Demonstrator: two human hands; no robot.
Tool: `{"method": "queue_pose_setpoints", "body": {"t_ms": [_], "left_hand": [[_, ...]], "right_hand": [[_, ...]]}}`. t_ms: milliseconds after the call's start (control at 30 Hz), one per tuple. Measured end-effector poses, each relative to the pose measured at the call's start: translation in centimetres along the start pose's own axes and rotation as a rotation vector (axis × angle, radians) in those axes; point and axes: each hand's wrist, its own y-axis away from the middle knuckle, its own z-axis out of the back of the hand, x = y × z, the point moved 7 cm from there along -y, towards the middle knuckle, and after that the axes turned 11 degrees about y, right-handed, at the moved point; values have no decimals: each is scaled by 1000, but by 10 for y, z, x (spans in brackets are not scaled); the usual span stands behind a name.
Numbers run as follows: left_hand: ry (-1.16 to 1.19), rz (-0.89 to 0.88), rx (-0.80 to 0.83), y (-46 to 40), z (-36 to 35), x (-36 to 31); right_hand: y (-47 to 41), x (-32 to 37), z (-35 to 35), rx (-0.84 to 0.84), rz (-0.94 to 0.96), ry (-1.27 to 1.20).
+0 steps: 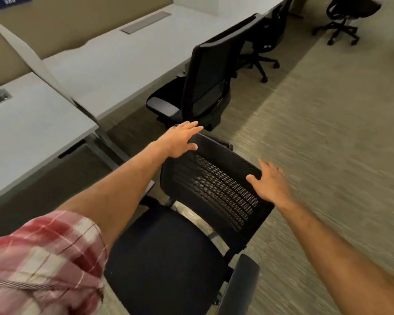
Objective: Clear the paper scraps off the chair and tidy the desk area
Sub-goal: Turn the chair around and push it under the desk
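Observation:
A black office chair (168, 253) with a mesh back (221, 189) stands right below me. Its dark seat shows no paper scraps. My left hand (180, 139) is spread flat over the far left top edge of the back. My right hand (271, 183) is spread over the right top edge, thumb against the mesh. Both hands hold nothing. The grey desk (32, 133) runs along the left.
A second black chair (205, 87) is pushed in at the neighbouring desk (123, 57), just beyond my left hand. More chairs stand at the back (344, 19). A divider panel (32, 60) separates the desks. Open carpet (328, 133) lies to the right.

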Motion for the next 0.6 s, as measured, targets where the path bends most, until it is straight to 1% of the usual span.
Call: {"method": "queue_pose_setpoints", "body": {"t_ms": [100, 200, 267, 333, 433, 600], "left_hand": [[-10, 34, 81, -23, -19, 2], [-7, 69, 135, -29, -31, 4], [18, 63, 87, -28, -34, 5], [43, 45, -4, -22, -34, 7], [59, 11, -102, -6, -38, 11], [135, 25, -114, 20, -39, 20]], "right_hand": [[-8, -1, -15, 11, 54, -11], [-5, 3, -18, -54, 102, -32], [-2, 8, -19, -112, 126, -23], [3, 14, -20, -161, 135, 2], [13, 22, -22, -187, 136, 0], [34, 40, -27, -173, 147, 23]]}}
